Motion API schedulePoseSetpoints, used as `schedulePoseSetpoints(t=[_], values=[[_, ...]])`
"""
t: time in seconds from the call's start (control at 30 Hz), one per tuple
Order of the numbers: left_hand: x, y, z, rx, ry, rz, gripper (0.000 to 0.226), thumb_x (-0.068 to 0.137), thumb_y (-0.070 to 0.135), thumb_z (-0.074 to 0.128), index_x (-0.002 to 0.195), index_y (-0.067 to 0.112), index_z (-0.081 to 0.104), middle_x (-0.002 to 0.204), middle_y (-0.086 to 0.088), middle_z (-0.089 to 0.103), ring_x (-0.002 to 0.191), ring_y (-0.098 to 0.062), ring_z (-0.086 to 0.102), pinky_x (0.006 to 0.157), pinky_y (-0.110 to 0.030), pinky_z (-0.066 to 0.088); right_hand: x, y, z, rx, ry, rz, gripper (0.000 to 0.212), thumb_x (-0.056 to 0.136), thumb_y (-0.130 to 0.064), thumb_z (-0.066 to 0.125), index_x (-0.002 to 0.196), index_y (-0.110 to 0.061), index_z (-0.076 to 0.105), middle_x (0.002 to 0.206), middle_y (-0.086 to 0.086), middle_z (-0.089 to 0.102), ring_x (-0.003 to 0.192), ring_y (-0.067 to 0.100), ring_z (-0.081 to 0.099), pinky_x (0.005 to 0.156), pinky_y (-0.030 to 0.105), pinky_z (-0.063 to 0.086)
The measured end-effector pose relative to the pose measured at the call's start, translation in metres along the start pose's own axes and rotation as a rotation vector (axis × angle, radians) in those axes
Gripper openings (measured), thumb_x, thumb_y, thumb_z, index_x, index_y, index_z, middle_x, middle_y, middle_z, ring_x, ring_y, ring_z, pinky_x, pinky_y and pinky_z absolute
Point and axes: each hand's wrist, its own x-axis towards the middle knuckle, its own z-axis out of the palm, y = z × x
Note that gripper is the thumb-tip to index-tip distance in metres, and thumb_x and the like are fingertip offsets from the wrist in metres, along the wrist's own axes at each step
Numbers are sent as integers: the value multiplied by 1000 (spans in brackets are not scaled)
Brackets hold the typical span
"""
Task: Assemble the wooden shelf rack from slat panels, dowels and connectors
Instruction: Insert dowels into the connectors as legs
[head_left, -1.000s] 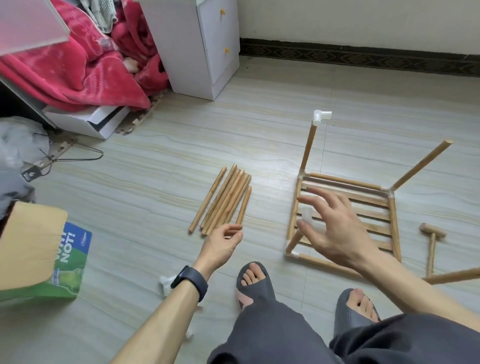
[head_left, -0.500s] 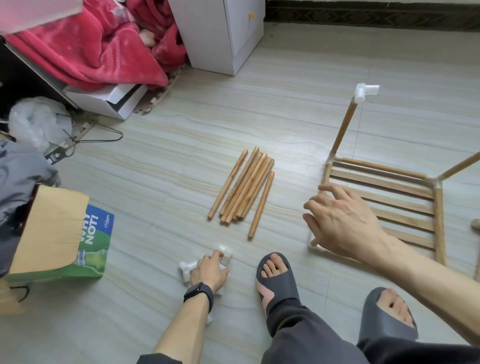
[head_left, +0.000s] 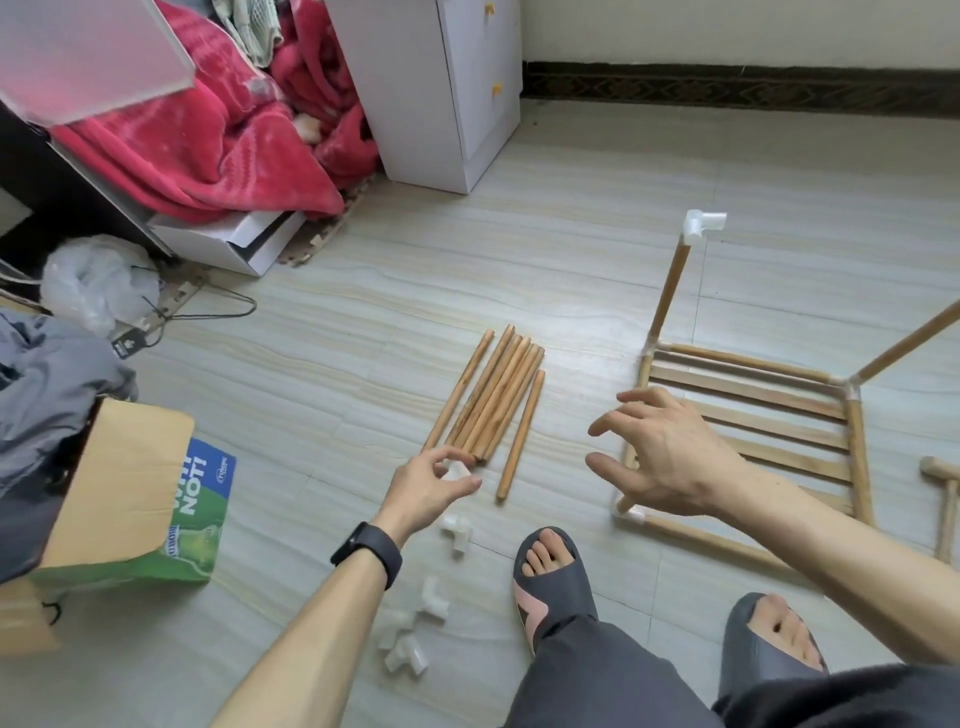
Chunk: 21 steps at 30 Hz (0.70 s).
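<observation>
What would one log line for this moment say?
left hand: pinches white connector | right hand: open over slat panel | loose dowels: on floor | spare connectors: near foot

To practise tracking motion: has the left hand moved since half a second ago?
Yes. The left hand, pinching a white connector, has moved forward to the dowel bundle's near ends.

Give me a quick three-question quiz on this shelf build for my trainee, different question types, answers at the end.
1. True or false: the right hand is holding something.
2. What does the left hand pinch? A) a dowel B) a white connector C) a slat
3. Fill in: the loose dowels lie to the ___ of the slat panel.
Key: 1 false; 2 B; 3 left.
</observation>
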Motion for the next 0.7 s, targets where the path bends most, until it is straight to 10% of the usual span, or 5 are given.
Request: schedulePoseSetpoints(t=[0.3, 0.6, 0.7], values=[[-45, 216, 17, 228, -9, 729, 35, 83, 44, 78, 114, 52, 66, 100, 16, 61, 98, 3, 54, 84, -22, 46, -54, 20, -67, 1150, 210, 253, 47, 80, -68, 62, 107, -32, 73, 102, -6, 77, 97, 10, 73, 86, 32, 57], [-50, 265, 99, 148, -199, 852, 61, 83, 35, 71, 132, 62, 47, 104, 18, 63, 99, 7, 58, 78, -5, 43, -127, 74, -70, 1406, 567, 441, 13, 96, -37, 66, 98, -29, 76, 94, 1, 77, 86, 23, 76, 69, 25, 56], [-32, 242, 111, 260, -112, 765, 50, 93, 44, 62, 137, 58, 41, 125, 13, 57, 118, 0, 52, 97, -20, 43, -164, 101, -58, 1422, 715, 581, 17, 102, -31, 59, 108, -22, 72, 98, 5, 76, 88, 22, 74, 68, 28, 56]])
